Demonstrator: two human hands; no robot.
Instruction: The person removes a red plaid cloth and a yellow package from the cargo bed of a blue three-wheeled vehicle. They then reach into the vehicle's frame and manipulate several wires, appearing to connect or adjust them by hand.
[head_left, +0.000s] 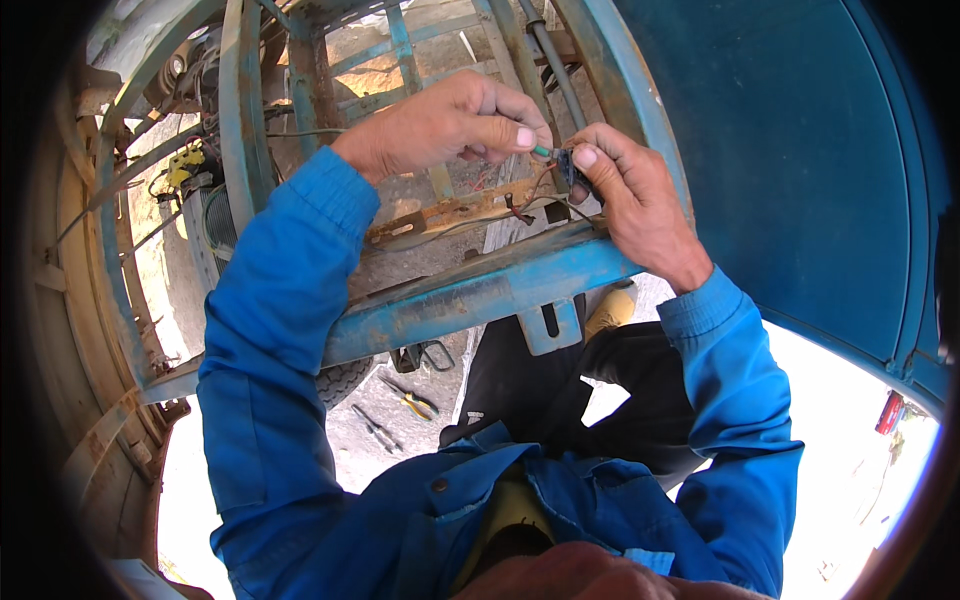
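Note:
Above the blue steel frame rail (465, 289), my left hand (480, 124) pinches a thin green piece (541, 151), perhaps a wire or sleeve, between thumb and fingers. Its tip meets a small dark connector-like part (570, 169), which my right hand (630, 187) holds just beside it. My right fingers partly hide that part, so its exact kind is unclear. Thin wires run from near it down to the rail, one with a dark, red-marked end (519, 210). A rusty slotted metal strip (427, 217) lies behind the rail, below my left hand.
Yellow-handled pliers (416, 405) and another slim hand tool (376, 429) lie on the ground beside a tyre (345, 382). A large blue panel (787, 165) stands at the right. Cables and a yellow connector (182, 165) sit at the left. A slotted bracket (551, 326) projects below the rail.

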